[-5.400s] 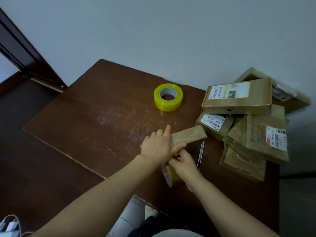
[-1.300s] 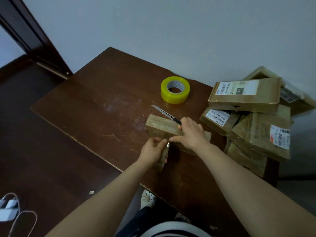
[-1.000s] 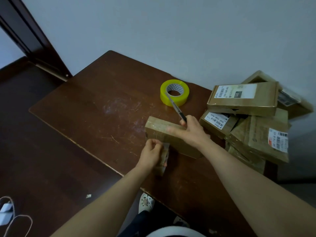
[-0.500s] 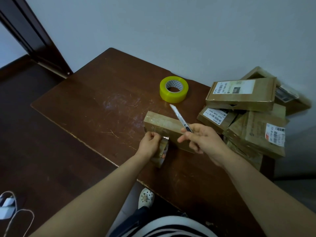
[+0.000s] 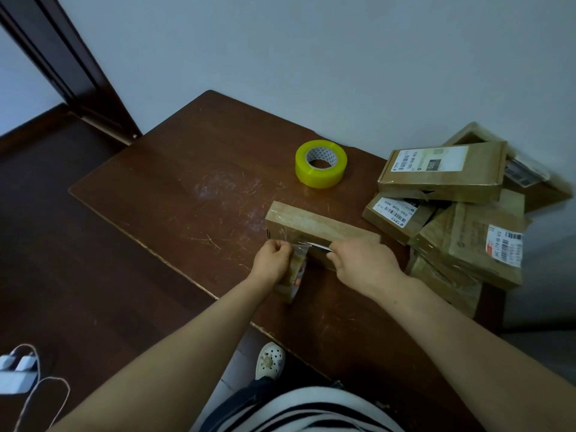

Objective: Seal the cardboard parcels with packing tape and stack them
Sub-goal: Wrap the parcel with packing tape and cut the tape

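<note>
A long brown cardboard parcel (image 5: pixel 314 224) lies on the dark wooden table (image 5: pixel 193 182), with clear tape over its near left end. My left hand (image 5: pixel 272 260) grips a brownish roll of packing tape (image 5: pixel 294 275) held on edge just in front of the parcel. A short strip of tape runs from the roll to the parcel. My right hand (image 5: pixel 363 263) holds a slim utility knife (image 5: pixel 316 245), its blade pointing left against that strip, close to my left fingers.
A yellow tape roll (image 5: pixel 321 163) lies flat behind the parcel. A loose heap of labelled cardboard parcels (image 5: pixel 461 213) fills the table's right end against the wall. Below the near table edge are my shoe (image 5: pixel 269 360) and, far left, a white charger with cable (image 5: pixel 17 369).
My right hand has swung the knife down from pointing up and away to lying level against the tape strip. My left hand stays on the brownish roll.
</note>
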{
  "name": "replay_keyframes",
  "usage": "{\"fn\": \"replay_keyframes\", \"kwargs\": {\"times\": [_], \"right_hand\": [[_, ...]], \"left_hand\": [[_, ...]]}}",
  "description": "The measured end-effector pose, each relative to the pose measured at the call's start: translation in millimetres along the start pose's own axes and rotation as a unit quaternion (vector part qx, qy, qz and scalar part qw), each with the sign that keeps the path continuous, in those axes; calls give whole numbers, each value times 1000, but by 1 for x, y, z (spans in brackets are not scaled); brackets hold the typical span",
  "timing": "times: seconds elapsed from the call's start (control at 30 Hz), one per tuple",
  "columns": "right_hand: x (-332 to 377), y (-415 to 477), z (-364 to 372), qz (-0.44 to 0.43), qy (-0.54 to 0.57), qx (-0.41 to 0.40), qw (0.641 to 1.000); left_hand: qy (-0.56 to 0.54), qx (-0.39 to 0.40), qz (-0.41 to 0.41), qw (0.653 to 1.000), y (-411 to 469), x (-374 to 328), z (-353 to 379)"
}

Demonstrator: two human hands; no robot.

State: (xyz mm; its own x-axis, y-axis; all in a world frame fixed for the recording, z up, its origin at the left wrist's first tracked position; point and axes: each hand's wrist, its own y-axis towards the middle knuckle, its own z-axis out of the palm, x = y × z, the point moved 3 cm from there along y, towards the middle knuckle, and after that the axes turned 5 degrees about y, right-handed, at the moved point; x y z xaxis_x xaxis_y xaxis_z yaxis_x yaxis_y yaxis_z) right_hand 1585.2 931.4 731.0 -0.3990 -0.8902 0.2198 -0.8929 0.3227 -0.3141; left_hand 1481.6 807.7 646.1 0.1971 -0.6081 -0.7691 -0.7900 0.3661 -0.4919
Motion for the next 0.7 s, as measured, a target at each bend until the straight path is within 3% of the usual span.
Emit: {"fn": "replay_keyframes", "kwargs": {"times": [0.33, 0.5, 0.57, 0.7], "right_hand": [[0, -4, 14, 27, -57, 27, 998], [-45, -24, 63, 93, 143, 112, 979], [-55, -32, 84, 98, 167, 142, 971], [-64, -34, 102, 129, 183, 92, 970]], "left_hand": [[39, -10, -2, 999, 6, -7, 0], [26, -13, -2, 1000, 8, -8, -1], [4, -7, -5, 1000, 6, -8, -1], [20, 2, -4, 1000, 5, -11, -2]]}}
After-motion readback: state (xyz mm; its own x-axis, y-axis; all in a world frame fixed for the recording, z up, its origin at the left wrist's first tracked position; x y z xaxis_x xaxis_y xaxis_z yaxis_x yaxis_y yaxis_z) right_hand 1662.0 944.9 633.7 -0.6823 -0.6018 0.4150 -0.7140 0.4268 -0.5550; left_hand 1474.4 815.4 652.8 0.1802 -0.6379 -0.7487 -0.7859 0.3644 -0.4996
